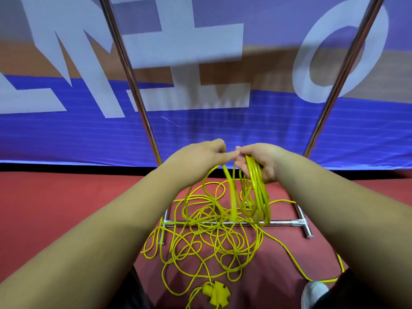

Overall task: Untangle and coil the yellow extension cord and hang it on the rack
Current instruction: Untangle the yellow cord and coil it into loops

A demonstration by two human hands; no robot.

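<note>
The left hand [200,156] pinches a blurred strand of the yellow extension cord [231,197], mostly tangled on the floor [66,208]. The right hand [260,162] grips several hanging loops. A hard pull could tighten knots or snag the rack [283,223] base.

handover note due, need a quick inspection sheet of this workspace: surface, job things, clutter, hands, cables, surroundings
surface: red floor, with cord lying loose on it
job's things: yellow extension cord mostly a tangled pile; its socket block lies on the floor; the base bar of the rack lies under the tangle
clutter: nothing seen
grips: left hand pinches one strand; right hand holds a few coiled loops
cables: only the cord; one strand runs out towards a white shoe
surroundings: blue banner with white letters behind the rack
</note>
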